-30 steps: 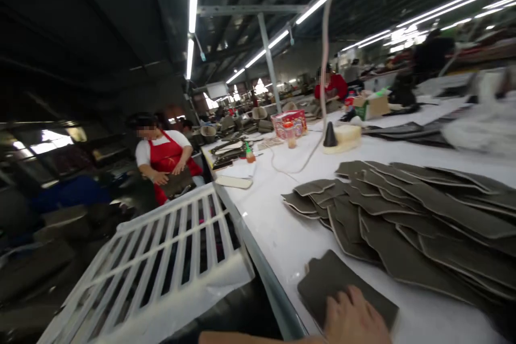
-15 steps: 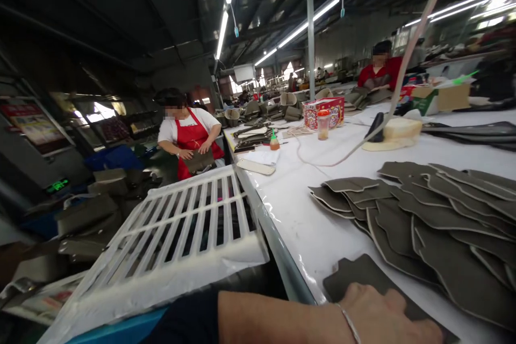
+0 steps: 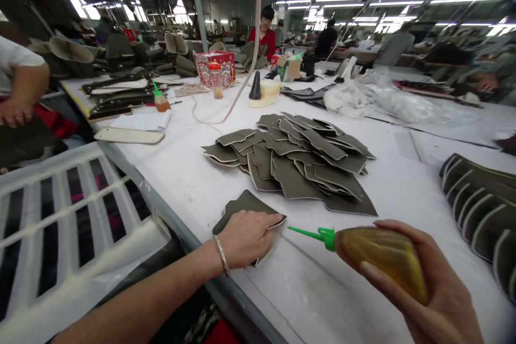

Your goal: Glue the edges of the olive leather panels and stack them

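Left hand (image 3: 248,236) flat, pressing the grey cut piece (image 3: 245,205) on the desk (image 3: 189,177); right hand (image 3: 423,279) wrapped around the glue bottle (image 3: 379,255).

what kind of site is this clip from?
Likely a factory floor for cut-and-glue assembly, perhaps footwear or bags. Cues: a fanned pile of identical grey cut pieces on a long white worktable, the right hand holding a green-nozzled squeeze bottle, and other workers at rows of tables.
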`<control>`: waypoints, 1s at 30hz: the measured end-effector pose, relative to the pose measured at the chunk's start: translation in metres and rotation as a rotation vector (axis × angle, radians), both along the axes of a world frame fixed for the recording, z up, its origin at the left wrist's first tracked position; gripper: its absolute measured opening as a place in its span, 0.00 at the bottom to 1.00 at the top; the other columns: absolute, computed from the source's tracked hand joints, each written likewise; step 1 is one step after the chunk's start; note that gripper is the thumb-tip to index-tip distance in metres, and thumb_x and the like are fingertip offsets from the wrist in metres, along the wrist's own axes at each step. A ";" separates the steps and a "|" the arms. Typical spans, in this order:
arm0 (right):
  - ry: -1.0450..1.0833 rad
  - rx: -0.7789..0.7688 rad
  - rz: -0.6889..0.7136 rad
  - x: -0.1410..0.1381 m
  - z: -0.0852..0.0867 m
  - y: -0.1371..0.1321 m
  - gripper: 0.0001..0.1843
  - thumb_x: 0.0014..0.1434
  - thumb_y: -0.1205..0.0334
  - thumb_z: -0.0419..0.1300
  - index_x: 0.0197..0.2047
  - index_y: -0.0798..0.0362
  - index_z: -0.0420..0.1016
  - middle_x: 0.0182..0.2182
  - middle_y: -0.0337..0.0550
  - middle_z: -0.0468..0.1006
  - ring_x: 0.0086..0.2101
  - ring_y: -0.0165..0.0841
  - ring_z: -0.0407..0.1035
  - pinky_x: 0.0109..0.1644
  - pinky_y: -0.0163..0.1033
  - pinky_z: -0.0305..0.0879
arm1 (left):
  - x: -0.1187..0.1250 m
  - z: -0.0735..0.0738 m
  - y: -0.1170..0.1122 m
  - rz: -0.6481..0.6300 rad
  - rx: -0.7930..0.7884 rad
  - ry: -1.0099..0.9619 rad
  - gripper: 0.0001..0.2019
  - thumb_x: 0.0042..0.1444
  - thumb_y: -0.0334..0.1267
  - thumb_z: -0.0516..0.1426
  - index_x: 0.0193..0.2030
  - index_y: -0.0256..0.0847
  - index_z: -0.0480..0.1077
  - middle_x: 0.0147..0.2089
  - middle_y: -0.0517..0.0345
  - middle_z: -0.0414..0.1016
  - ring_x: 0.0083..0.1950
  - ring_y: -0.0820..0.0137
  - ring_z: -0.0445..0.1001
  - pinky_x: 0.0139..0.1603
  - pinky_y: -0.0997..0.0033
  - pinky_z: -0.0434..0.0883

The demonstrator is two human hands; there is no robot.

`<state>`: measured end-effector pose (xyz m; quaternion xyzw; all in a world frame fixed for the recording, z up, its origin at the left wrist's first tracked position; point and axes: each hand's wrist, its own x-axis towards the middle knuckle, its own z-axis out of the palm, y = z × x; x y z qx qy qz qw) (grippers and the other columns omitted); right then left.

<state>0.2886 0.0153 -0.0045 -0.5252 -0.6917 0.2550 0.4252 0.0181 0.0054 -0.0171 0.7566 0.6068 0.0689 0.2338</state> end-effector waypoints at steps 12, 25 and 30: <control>-0.174 0.163 0.211 -0.026 0.002 0.014 0.24 0.58 0.48 0.66 0.54 0.42 0.66 0.45 0.42 0.73 0.38 0.40 0.74 0.42 0.40 0.73 | -0.003 -0.003 0.002 0.012 -0.014 -0.034 0.25 0.61 0.33 0.45 0.63 0.54 0.65 0.56 0.63 0.76 0.55 0.63 0.75 0.56 0.65 0.68; -0.184 0.135 0.212 -0.020 -0.005 0.014 0.23 0.59 0.49 0.66 0.54 0.43 0.65 0.44 0.41 0.73 0.37 0.38 0.74 0.42 0.39 0.72 | 0.004 -0.001 -0.001 0.000 0.064 0.057 0.23 0.59 0.34 0.47 0.59 0.53 0.68 0.43 0.60 0.79 0.44 0.57 0.79 0.41 0.60 0.73; -0.155 0.115 0.190 -0.018 -0.004 0.016 0.21 0.58 0.47 0.65 0.52 0.43 0.67 0.42 0.40 0.73 0.35 0.38 0.74 0.37 0.38 0.73 | 0.005 0.001 -0.002 0.007 0.065 0.058 0.23 0.59 0.33 0.46 0.59 0.52 0.67 0.43 0.60 0.78 0.44 0.57 0.79 0.41 0.59 0.73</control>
